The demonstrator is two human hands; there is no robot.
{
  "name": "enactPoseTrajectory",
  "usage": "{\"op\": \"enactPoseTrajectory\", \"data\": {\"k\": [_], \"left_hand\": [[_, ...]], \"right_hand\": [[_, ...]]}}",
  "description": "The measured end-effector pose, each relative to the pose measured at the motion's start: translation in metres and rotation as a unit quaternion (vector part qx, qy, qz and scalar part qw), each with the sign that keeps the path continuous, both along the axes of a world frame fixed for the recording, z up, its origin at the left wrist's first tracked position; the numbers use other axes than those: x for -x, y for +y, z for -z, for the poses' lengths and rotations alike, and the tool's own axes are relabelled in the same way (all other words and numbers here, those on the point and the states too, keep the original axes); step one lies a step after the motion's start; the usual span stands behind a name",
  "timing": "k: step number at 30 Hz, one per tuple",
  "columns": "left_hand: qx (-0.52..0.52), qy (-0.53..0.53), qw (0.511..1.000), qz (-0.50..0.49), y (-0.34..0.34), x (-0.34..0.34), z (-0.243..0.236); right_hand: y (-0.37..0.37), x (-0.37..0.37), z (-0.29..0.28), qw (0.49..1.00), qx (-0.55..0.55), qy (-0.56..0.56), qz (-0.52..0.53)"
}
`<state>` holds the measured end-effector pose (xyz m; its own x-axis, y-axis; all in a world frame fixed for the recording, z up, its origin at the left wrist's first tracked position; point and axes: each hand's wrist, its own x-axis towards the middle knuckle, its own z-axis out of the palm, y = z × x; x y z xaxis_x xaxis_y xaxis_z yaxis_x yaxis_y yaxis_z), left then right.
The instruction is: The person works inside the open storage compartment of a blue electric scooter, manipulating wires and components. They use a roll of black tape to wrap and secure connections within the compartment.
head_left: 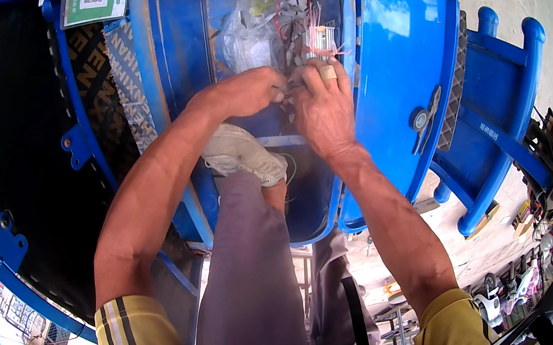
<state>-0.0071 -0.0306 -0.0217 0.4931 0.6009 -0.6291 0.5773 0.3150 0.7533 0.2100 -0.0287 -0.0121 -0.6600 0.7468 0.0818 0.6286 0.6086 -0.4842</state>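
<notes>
My left hand (255, 91) is closed, fingertips pinched together near my right hand; what lies between them is too small to tell. My right hand (326, 109) is closed too, fingers curled downward with a tan band round one of them. Whatever it grips is hidden beneath the fingers. Just beyond it sits a silver finned box (321, 39) with pinkish thin wires about it. Red wires (279, 15) and a clear plastic bag (247, 42) lie farther back in the blue compartment (185, 41).
My shoed foot (242, 153) rests at the compartment's near part. On the open blue lid (397, 64) lie a roll of black tape (420, 119) and pliers (432, 116). A blue tubular frame (493, 114) stands at the right, a black seat (18, 157) at the left.
</notes>
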Motion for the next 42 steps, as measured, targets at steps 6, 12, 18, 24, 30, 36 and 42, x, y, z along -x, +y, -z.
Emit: {"op": "enactPoseTrajectory", "data": {"k": [6, 12, 18, 24, 30, 36, 42], "left_hand": [[0.175, 0.052, 0.983, -0.026, 0.014, -0.002, -0.014], [0.209, 0.015, 0.977, -0.036, 0.006, 0.006, 0.001], [0.052, 0.045, 0.998, 0.018, 0.0, 0.0, 0.011], [0.103, -0.022, 0.99, -0.099, 0.006, 0.002, -0.005], [0.112, -0.002, 0.987, -0.118, 0.006, 0.006, -0.009], [0.113, -0.009, 0.983, -0.144, 0.008, 0.0, -0.007], [0.091, -0.01, 0.987, -0.129, 0.011, -0.004, -0.009]], "right_hand": [[0.002, -0.001, -0.007, 1.0, 0.013, -0.025, -0.009], [0.002, 0.0, -0.004, 0.999, 0.0, -0.045, -0.009], [0.001, 0.003, -0.003, 0.998, 0.003, -0.056, -0.008], [0.0, 0.001, 0.001, 1.0, 0.003, -0.03, 0.005], [0.002, 0.0, -0.006, 0.999, 0.023, -0.021, -0.008], [0.002, -0.002, -0.004, 1.0, 0.019, -0.011, -0.018], [0.002, -0.006, -0.003, 0.999, 0.025, -0.002, -0.023]]}}
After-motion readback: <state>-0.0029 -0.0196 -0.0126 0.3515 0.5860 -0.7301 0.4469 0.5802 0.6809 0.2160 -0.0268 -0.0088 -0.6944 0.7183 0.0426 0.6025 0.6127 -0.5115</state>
